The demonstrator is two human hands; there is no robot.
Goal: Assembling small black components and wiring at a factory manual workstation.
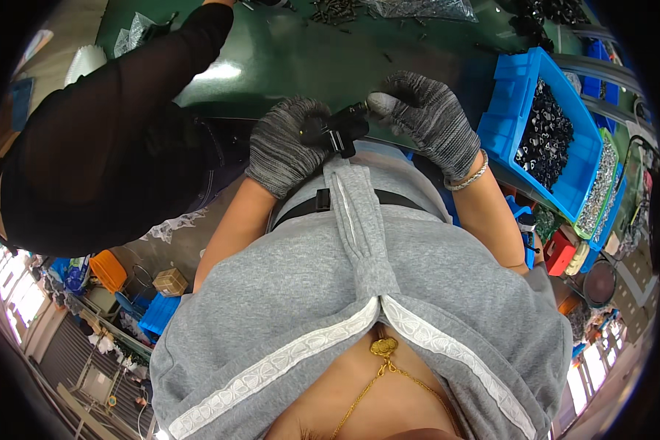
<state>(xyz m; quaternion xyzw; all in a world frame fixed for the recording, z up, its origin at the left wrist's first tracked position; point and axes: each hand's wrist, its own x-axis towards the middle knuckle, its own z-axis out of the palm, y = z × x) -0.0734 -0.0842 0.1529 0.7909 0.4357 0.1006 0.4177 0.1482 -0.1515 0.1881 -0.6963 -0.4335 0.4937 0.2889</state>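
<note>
In a grey knitted glove, my left hand (284, 147) is closed around a black part (350, 132) with a short silver-coloured band on it. The part sits just above my lap, at the near edge of the green table. From the right comes my right hand (438, 128), gloved alike, its thumb and fingers bent together at the far end of the part. Whatever lies between those fingertips is too small to make out.
Beside my right arm a blue bin (517, 110) holds many small black pieces. A green tray (601, 183) of silvery pieces stands beyond it. Dark screws (335, 10) and a clear plastic bag (425, 7) lie on the green table (286, 66). A black-sleeved co-worker (88, 154) is close at left.
</note>
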